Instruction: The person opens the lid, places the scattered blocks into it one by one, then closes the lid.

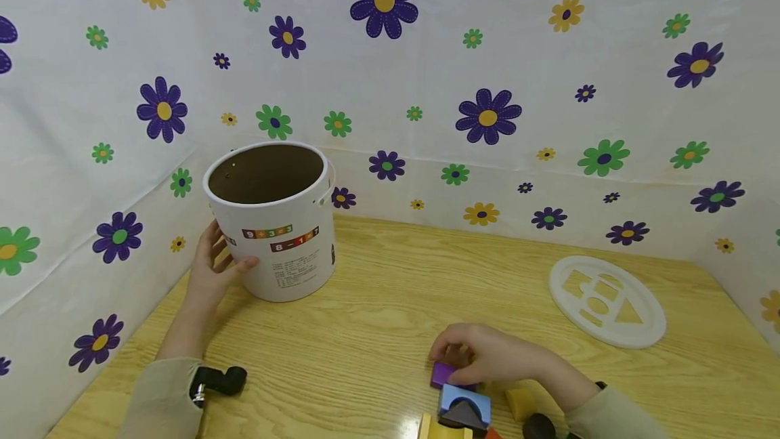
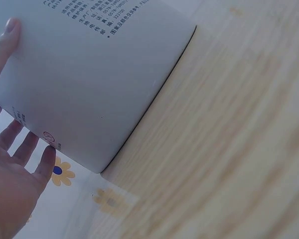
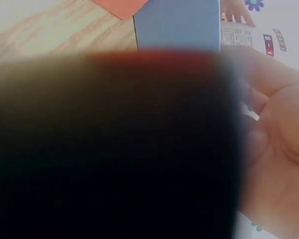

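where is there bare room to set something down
The pale wooden table is bare between the white cylindrical bucket and round white cutout lid, and between the black left-wrist device and the purple block. Crowded: front, right of centre, where the right hand grips that block, close to the blue arched block and dark triangular block.

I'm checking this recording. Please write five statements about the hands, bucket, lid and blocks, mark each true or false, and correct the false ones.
1. The left hand holds the side of the white bucket. True.
2. The bucket's opening faces down. False: it faces up.
3. The right hand touches the purple block. True.
4. The round lid with cut-out shapes is inside the bucket. False: the lid lies on the table, apart from the bucket.
5. A light blue block with an arched cut-out is beside the purple block. True.
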The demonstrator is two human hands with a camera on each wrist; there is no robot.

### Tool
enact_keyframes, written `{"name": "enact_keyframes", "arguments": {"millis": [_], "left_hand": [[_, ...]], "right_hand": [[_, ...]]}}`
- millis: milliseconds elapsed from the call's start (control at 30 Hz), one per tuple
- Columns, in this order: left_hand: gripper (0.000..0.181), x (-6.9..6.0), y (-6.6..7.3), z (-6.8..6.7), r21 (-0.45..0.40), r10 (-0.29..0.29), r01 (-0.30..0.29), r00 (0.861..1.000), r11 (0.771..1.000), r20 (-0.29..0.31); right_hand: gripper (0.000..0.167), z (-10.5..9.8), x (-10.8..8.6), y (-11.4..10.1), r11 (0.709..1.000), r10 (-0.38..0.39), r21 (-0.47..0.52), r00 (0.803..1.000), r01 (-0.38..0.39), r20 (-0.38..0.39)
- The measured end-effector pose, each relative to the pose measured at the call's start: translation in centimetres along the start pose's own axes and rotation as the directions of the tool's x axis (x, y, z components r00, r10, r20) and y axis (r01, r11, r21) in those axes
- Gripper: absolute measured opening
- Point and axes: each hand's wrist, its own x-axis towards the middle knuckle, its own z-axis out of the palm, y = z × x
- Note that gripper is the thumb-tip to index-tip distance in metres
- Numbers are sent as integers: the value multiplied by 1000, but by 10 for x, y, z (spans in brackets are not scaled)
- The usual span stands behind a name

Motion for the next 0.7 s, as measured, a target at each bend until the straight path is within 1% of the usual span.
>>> {"name": "enact_keyframes", "arguments": {"millis": [200, 367, 567, 700], "left_hand": [[89, 0, 0, 0, 3, 1, -1, 1000, 1000, 3], [89, -1, 0, 0, -4, 5, -5, 1000, 1000, 7], [89, 0, -2, -1, -10, 11, -11, 1000, 1000, 7], [89, 0, -3, -1, -13, 4, -4, 1000, 1000, 8]], "right_hand": [[30, -1, 0, -1, 998, 10, -60, 1000, -8, 29], [28, -1, 1, -1, 996, 2, -93, 999, 2, 46], [23, 0, 3, 0, 996, -37, -85, 998, 40, 45], [25, -1, 5, 0, 997, -30, -66, 999, 33, 44]]}}
